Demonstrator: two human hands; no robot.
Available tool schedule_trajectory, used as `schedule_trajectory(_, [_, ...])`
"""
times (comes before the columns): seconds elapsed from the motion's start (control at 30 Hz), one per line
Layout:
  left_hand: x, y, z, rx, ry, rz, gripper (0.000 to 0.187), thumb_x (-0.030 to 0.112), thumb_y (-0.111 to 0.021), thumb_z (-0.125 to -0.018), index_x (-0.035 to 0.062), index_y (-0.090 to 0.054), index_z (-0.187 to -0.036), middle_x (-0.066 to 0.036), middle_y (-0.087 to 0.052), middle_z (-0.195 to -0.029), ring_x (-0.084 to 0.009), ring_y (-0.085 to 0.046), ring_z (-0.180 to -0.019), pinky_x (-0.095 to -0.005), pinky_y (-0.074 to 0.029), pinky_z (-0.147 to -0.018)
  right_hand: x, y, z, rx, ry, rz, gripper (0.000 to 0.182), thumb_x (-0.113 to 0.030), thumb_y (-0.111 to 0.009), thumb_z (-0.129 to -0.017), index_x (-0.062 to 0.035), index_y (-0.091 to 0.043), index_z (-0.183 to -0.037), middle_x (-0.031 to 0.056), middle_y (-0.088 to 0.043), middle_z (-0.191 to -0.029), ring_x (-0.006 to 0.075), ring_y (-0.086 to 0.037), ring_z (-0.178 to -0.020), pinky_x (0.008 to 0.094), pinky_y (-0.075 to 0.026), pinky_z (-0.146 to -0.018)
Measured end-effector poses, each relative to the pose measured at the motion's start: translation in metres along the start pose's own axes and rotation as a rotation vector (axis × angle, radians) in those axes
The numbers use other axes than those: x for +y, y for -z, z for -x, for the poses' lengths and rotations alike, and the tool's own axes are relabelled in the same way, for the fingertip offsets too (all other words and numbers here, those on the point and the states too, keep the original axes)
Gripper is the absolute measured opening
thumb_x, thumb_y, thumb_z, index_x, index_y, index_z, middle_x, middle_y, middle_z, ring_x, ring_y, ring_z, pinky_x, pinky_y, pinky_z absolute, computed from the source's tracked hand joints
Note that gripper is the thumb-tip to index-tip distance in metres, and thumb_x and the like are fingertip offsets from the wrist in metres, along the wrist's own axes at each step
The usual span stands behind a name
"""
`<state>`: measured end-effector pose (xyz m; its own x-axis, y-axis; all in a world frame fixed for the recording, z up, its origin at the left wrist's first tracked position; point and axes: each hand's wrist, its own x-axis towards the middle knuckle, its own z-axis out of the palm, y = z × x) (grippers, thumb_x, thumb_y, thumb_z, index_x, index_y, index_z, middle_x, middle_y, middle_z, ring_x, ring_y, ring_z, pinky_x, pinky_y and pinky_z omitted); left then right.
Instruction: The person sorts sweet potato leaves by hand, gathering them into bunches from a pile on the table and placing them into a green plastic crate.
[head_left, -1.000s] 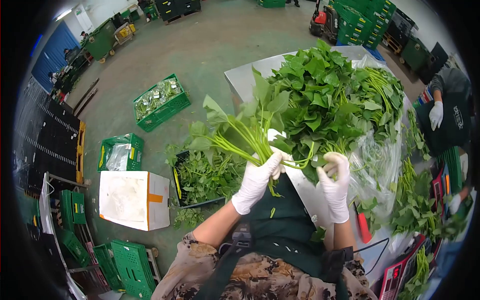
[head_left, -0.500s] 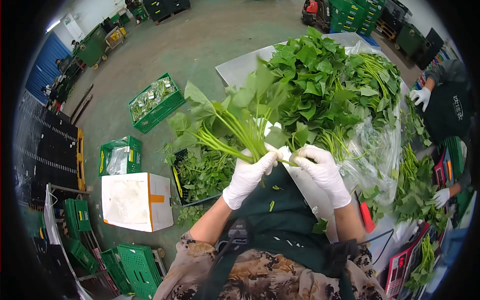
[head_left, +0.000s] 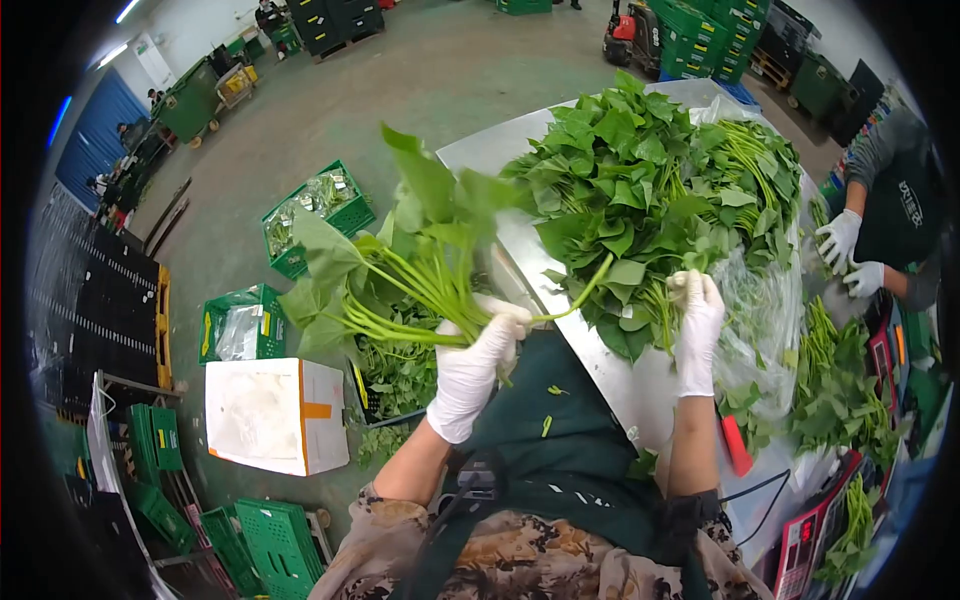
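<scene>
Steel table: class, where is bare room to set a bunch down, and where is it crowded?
Bare steel table shows at the far left corner beside the leaf pile, and along the near edge between the left hand and right hand. The right side is crowded with loose greens and plastic.

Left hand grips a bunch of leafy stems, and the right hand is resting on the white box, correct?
Not quite. The left hand does grip the bunch of leafy stems, but the head view shows the right hand reaching into the pile of greens on the table, not on the white box.
</scene>
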<state>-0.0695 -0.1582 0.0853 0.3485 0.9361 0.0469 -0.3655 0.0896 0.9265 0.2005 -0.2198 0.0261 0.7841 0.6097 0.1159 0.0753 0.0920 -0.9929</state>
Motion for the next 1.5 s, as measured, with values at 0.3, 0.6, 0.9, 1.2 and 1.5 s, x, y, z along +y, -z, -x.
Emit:
schedule_trajectory(0.3, [0.013, 0.012, -0.012, 0.001, 0.114, -0.116, 0.016, 0.017, -0.058, -0.087, 0.002, -0.062, -0.084, -0.001, -0.056, -0.063, -0.0045, -0.045, -0.051, -0.0176, -0.033, -0.048, -0.044, -0.066, 0.073, -0.708, 0.337, 0.67, 0.027, -0.023, -0.07, -0.076, -0.005, -0.065, -0.095, 0.0117, -0.062, -0.083, 0.0223, -0.062, -0.069, 0.0308, -0.049, -0.064])
schedule_trajectory(0.6, [-0.007, -0.007, 0.001, -0.089, 0.142, -0.091, 0.016, 0.016, -0.061, -0.085, 0.0055, -0.064, -0.097, 0.005, -0.053, -0.065, -0.002, -0.042, -0.053, -0.017, -0.033, -0.047, -0.051, -0.071, 0.089, -0.657, 0.82, 0.84, 0.029, -0.017, -0.071, -0.074, -0.0051, -0.063, -0.099, 0.0094, -0.059, -0.09, 0.02, -0.061, -0.07, 0.0276, -0.048, -0.061])
schedule_trajectory(0.9, [-0.016, 0.014, -0.003, 0.027, 0.183, 0.011, 0.022, 0.017, -0.054, -0.091, -0.0009, -0.061, -0.102, 0.004, -0.044, -0.054, -0.0058, -0.042, -0.049, -0.0228, -0.043, -0.059, -0.036, -0.048, 0.089, -0.538, 0.083, 0.025, 0.011, -0.001, -0.057, -0.086, 0.0018, -0.061, -0.096, 0.0053, -0.056, -0.09, 0.0106, -0.057, -0.07, 0.0209, -0.044, -0.064])
schedule_trajectory(1.2, [-0.04, 0.004, 0.01, -0.124, 0.183, -0.056, 0.022, 0.015, -0.053, -0.091, -0.0007, -0.061, -0.104, -0.003, -0.061, -0.082, -0.0101, -0.055, -0.078, -0.0237, -0.045, -0.076, -0.033, -0.051, 0.09, -0.583, 0.208, 0.019, 0.011, -0.001, -0.058, -0.085, 0.002, -0.061, -0.096, 0.0078, -0.058, -0.088, 0.0133, -0.059, -0.073, 0.0232, -0.048, -0.066])
schedule_trajectory(1.5, [-0.046, -0.005, 0.013, -0.188, 0.098, -0.18, 0.023, 0.012, -0.053, -0.09, 0.0027, -0.061, -0.109, -0.003, -0.06, -0.104, -0.0124, -0.053, -0.098, -0.0288, -0.04, -0.091, -0.037, -0.048, 0.091, -0.585, 0.211, 0.043, 0.011, -0.002, -0.058, -0.085, 0.0025, -0.061, -0.095, 0.0081, -0.058, -0.088, 0.0126, -0.058, -0.07, 0.0227, -0.048, -0.065])
